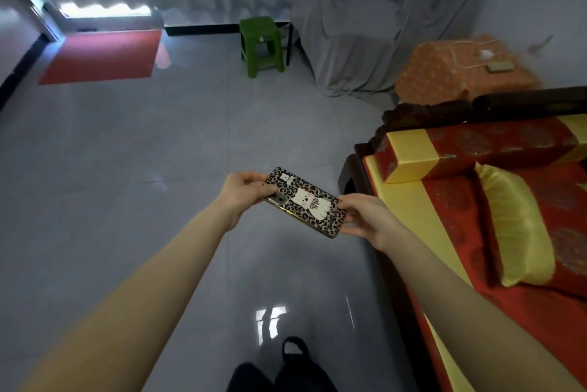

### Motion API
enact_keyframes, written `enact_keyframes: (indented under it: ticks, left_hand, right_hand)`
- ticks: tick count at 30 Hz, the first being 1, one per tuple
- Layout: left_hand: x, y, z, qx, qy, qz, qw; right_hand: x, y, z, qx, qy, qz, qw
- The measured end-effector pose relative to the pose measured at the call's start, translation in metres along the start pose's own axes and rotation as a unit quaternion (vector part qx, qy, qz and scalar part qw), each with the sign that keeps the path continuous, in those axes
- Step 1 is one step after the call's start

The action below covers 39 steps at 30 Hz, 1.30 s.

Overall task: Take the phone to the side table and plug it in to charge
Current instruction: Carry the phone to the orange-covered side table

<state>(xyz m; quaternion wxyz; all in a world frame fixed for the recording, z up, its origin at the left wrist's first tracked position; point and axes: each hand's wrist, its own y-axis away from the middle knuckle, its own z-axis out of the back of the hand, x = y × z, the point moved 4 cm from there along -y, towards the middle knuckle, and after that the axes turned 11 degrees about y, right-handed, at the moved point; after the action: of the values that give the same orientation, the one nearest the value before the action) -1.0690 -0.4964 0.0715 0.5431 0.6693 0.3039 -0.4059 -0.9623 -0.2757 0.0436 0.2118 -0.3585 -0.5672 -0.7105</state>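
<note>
The phone (303,201), in a leopard-print case with a white cartoon figure, faces back-up in front of me over the grey floor. My left hand (243,193) grips its far end and my right hand (365,218) grips its near end. Far off at the upper right stands the side table (444,80) under an orange patterned cloth. A white charging cable (460,53) loops across its top to a white plug, next to a small flat greenish object (500,67).
A red and yellow cushioned wooden sofa (476,201) runs along my right. A grey-draped piece of furniture (365,42) and a green plastic stool (261,45) stand at the back wall. A red mat (101,55) lies at the far left. Grey tiled floor stretches ahead.
</note>
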Motion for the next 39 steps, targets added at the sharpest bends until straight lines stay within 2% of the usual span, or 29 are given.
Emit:
enact_keyframes:
  ticks: [8,16,21,30,34,39]
  left_hand:
    - [-0.073,-0.158,0.037,0.01,-0.004,0.026,1.0]
    - [-0.191,-0.341,-0.002,0.098,-0.07,0.016,0.993]
    - [-0.237,-0.433,-0.057,0.141,-0.115,0.031,0.983]
    - [-0.329,-0.6,-0.214,0.225,-0.145,-0.006,0.963]
    - [-0.361,-0.653,-0.287,0.258,-0.144,-0.011,0.955]
    - [-0.372,-0.709,-0.379,0.308,-0.192,-0.013,0.932]
  right_hand:
    - [0.109,-0.134,-0.043,0.001,0.01,0.0,1.0]
    - [0.219,-0.264,-0.037,-0.117,-0.081,-0.031,0.989]
    - [0.274,-0.32,-0.001,-0.168,-0.121,-0.024,0.978]
    - [0.385,-0.447,0.119,-0.248,-0.211,0.0,0.946]
    - [0.413,-0.481,0.166,-0.279,-0.241,-0.019,0.929]
    - [0.431,-0.518,0.238,-0.326,-0.27,-0.037,0.905]
